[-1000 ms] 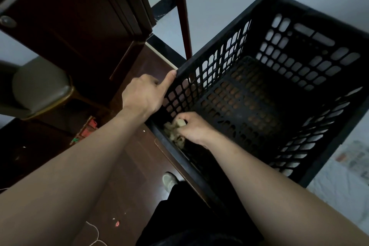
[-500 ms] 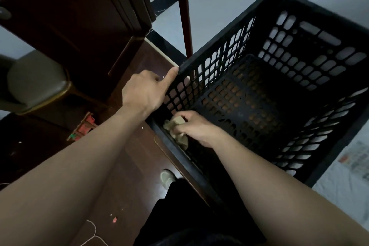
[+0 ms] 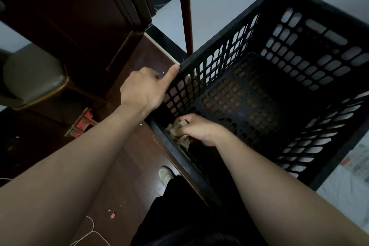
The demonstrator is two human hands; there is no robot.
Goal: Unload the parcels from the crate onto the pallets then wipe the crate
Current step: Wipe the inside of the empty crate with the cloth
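A large black plastic crate [image 3: 299,2] with slotted walls stands in front of me, and nothing lies on the part of its floor that shows. My left hand [image 3: 145,88] grips the crate's near left corner, the thumb lying on the rim and the fingers curled down the outside. My right hand [image 3: 199,128] reaches inside the crate and holds a crumpled tan cloth [image 3: 179,132] against the inner wall near that corner. No parcels or pallets are in view.
A dark wooden cabinet [image 3: 79,16] and a padded chair [image 3: 30,74] stand at the left on the dark floor. A thin red-brown post [image 3: 185,6] rises behind the crate's left wall. My shoe [image 3: 164,173] is below the crate. A newspaper [image 3: 359,162] lies at right.
My right hand has shifted the cloth a little along the crate's inner wall. My left hand has kept its grip on the corner; the view has moved slightly.
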